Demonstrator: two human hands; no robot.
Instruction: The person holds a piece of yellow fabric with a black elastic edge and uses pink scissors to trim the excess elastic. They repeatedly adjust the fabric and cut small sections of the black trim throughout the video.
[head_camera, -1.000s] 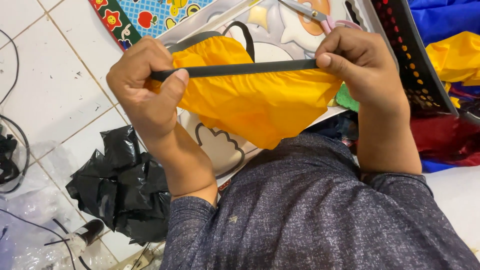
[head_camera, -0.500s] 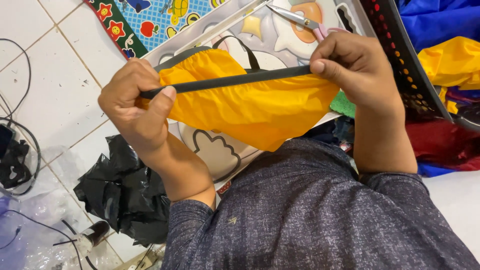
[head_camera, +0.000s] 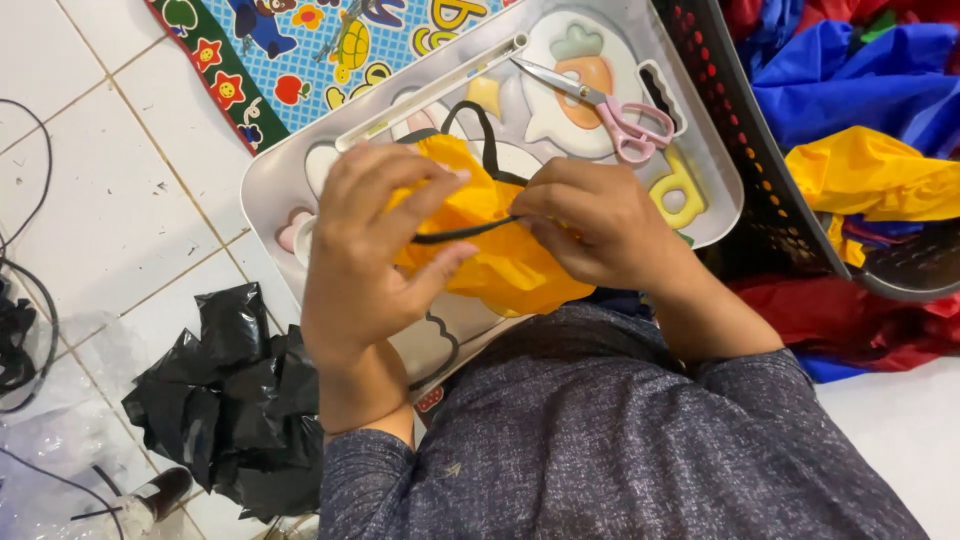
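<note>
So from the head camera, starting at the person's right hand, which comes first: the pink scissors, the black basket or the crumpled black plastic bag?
1. Pink scissors: nearest, just above the right hand, lying on the pale tray.
2. Black basket: farther, off to the hand's right past the tray's edge.
3. Black plastic bag: farthest, on the tiled floor at lower left, beyond the left hand.

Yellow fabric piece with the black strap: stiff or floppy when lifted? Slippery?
Likely floppy: the yellow fabric bunches and sags between the left hand and right hand. Probably light for its size, since it looks thin and crumples into fine folds. Possibly a bit slick, given its slight sheen; the black strap looks like the firmer place to hold.
</note>
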